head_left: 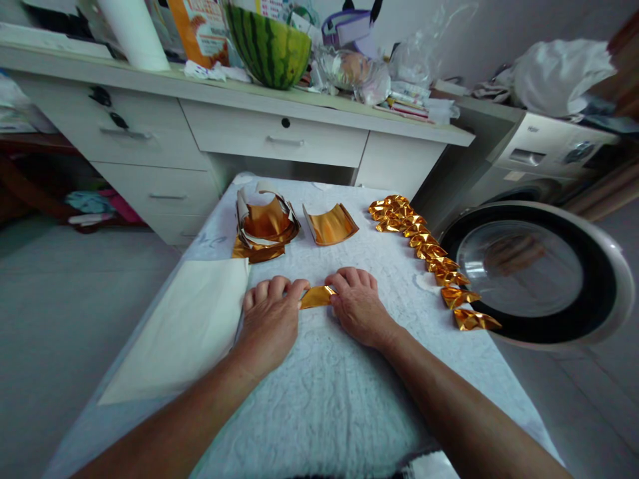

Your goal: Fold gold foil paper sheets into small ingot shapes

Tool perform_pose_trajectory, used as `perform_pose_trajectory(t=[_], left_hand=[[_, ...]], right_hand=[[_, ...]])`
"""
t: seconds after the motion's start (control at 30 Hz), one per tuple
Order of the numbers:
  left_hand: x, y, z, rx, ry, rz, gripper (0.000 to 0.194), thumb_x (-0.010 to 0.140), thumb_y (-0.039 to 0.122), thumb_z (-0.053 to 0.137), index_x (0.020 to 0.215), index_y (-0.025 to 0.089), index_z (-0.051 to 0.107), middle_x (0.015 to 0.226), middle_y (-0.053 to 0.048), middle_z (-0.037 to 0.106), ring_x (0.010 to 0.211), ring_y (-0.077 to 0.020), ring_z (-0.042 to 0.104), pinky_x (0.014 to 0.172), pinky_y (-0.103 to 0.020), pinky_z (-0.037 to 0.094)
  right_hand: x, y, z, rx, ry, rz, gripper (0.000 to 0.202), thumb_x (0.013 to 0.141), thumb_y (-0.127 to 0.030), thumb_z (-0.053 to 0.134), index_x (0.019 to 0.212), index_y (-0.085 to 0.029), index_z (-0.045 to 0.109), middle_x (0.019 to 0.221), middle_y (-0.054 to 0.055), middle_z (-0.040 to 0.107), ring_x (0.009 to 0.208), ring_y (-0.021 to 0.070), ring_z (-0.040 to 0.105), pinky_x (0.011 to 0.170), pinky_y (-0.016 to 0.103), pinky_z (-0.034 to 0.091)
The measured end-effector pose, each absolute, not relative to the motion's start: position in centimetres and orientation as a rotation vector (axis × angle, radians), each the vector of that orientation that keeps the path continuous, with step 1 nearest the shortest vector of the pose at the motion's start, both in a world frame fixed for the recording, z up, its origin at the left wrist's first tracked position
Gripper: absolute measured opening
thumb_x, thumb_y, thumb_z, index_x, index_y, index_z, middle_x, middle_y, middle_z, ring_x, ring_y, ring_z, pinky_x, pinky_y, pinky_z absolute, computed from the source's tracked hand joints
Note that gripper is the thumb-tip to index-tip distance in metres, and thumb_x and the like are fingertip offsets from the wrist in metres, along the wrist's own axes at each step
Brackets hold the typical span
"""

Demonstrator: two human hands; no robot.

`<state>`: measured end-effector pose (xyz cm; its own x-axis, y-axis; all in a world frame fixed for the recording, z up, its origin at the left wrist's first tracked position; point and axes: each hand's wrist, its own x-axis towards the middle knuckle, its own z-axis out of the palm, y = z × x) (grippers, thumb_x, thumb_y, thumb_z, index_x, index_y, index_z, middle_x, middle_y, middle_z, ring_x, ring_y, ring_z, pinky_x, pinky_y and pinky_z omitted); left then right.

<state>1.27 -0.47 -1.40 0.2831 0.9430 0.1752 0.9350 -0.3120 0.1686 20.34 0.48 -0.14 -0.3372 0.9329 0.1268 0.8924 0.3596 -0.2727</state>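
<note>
Gold strip (317, 297) lay crosswise on the cloth-covered table (319, 399), between the two hands. Left hand (272, 322) was clamped on its left end with the thumb uppermost; right hand (360, 307) was closed on the other end, thumb and forefinger at the edge. Grip beneath the fingers was hidden, so pinch versus flat press could not be told. Judged step: holding the strip level and pressing its folds flat. Good practice called for equal pressure at both ends, edges kept parallel, and thumbs run outward lightly; foil this thin would probably wrinkle or skew if one side pulled harder. The padded-looking cloth likely gave under pressure, making a sharp crease harder. Surroundings: a pale sheet (184, 332) lay just beside the left hand, where that wrist could drag it. Beyond the hands stood a curled stack of gold sheets (267, 223) and, to its right, a single curved gold sheet (333, 226). Folded gold pieces (428, 253) ran down the table's right side, near the open washer door (612, 266); a rightward elbow swing risked disturbing them. Cut watermelon (272, 50) sat on the counter (210, 85), well apart from the work.
</note>
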Motion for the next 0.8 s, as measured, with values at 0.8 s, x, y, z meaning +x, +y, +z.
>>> perform_pose_trajectory(t=[0.8], left_hand=[[1.85, 0.34, -0.69, 2.488, 1.42, 0.607, 0.015, 0.089, 0.017, 0.054, 0.103, 0.019, 0.056, 0.099, -0.006, 0.059, 0.095, -0.0229, 0.053, 0.085, -0.038, 0.046]], right_hand=[[20.87, 0.31, 0.63, -1.516, -2.326, 0.341, 0.031, 0.071, -0.019, 0.056, 0.102, -0.02, 0.054, 0.1, 0.006, 0.056, 0.096, 0.0242, 0.046, 0.086, 0.038, 0.036]])
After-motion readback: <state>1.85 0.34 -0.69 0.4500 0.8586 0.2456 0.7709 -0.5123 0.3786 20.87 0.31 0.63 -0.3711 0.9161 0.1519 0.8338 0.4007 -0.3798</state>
